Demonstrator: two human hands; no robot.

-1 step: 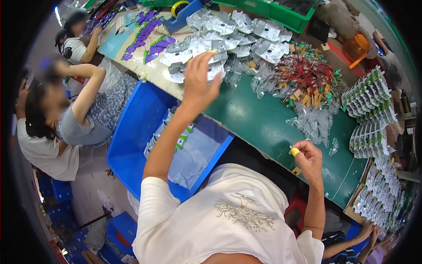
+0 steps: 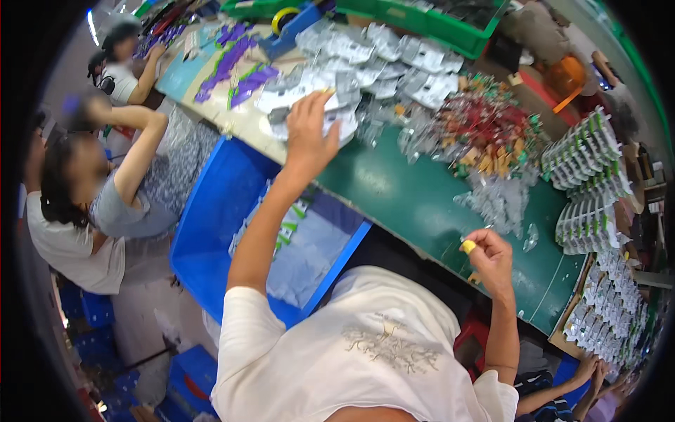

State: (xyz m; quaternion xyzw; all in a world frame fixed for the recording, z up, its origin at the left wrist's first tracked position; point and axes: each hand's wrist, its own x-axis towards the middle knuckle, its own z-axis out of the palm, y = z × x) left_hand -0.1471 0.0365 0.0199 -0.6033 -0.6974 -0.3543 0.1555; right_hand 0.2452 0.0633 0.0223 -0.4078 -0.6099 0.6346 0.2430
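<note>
My left hand (image 2: 309,133) reaches over a pile of pale grey, moulded plastic shells (image 2: 351,49). Its fingers are stretched out, the thumb stands apart, and a yellow cover shows on one fingertip. The fingertips lie over the nearest shells; whether they touch is unclear. Lower on the right, my right hand (image 2: 492,260) is closed in a pinch above the green tabletop (image 2: 394,183), a yellow cover on its thumb. Whatever sits in that pinch is too small to make out. Beyond this hand lie small clear plastic parts (image 2: 496,200).
Red-wired small parts (image 2: 485,116) are heaped behind the clear ones. Stacked white-and-green shells (image 2: 583,183) line the right side. A blue bin (image 2: 193,225) holding several parts stands below my left arm. Purple-and-green pieces (image 2: 225,67) and a blue tape dispenser (image 2: 292,32) lie farther left, near co-workers.
My left hand has shifted slightly left, its fingers a little closer together. The whole view has moved slightly and blurred. My right hand keeps its pinch.
</note>
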